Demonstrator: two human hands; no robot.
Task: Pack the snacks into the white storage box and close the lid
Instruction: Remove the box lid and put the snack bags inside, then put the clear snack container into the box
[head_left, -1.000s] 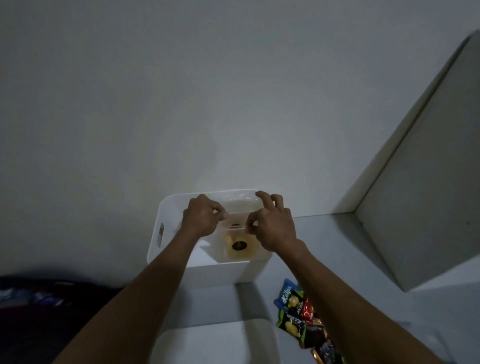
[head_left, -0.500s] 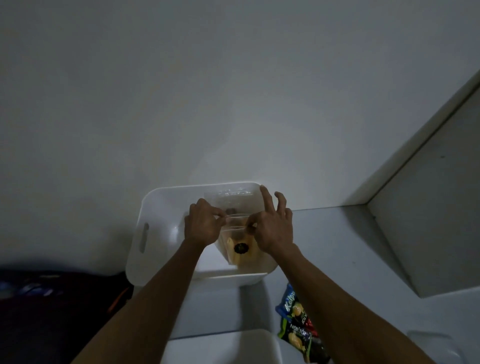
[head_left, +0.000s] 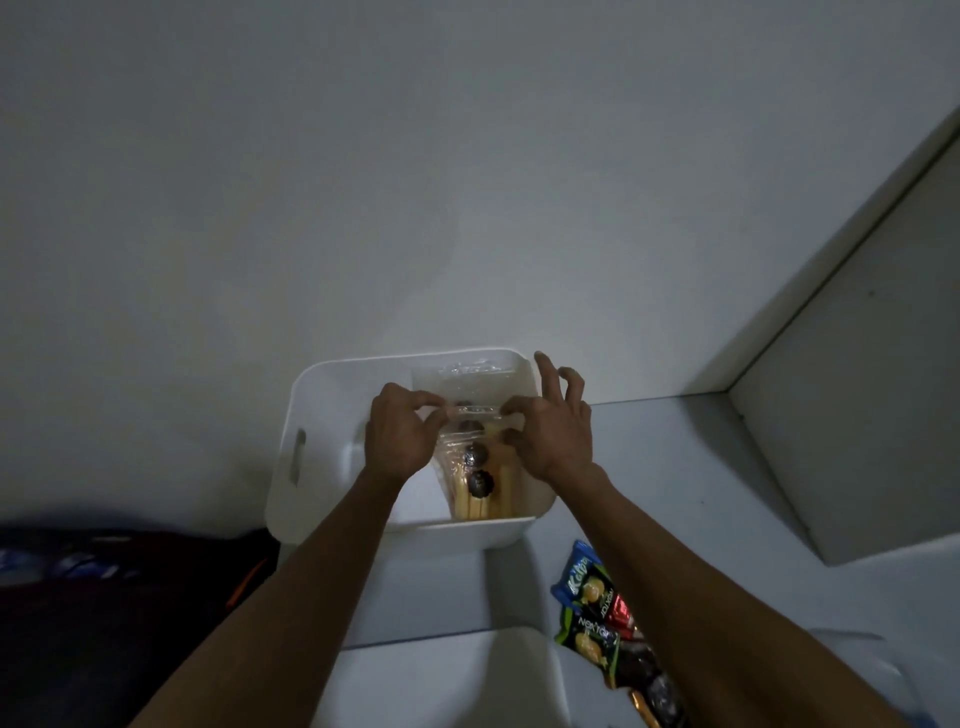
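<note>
Both hands are down inside the white storage box, which stands open on the pale counter against the wall. The left hand and the right hand each pinch an upper corner of a clear plastic snack pack between thumb and forefinger; the right hand's other fingers are spread and raised near the box's far right corner. The pack sits upright in the right part of the box and holds pale yellow biscuit sticks and a few dark round pieces (exactly what they are is too dim to tell).

The pack looks light, and its thin clear shell probably flexes and crackles under pressure, so the biscuits inside could snap if squeezed across the middle. The top rim, where the hands already are, seems the safest place to hold it: stiffer, and away from the contents. The plastic looks glossy and may be slippery, which favours two hands.

Near the right forearm, several foil snack packets lie on the counter outside the box. These are soft, light and crinkly, and easy to pinch by a sealed edge. A white lid lies at the near edge, not yet on.
</note>
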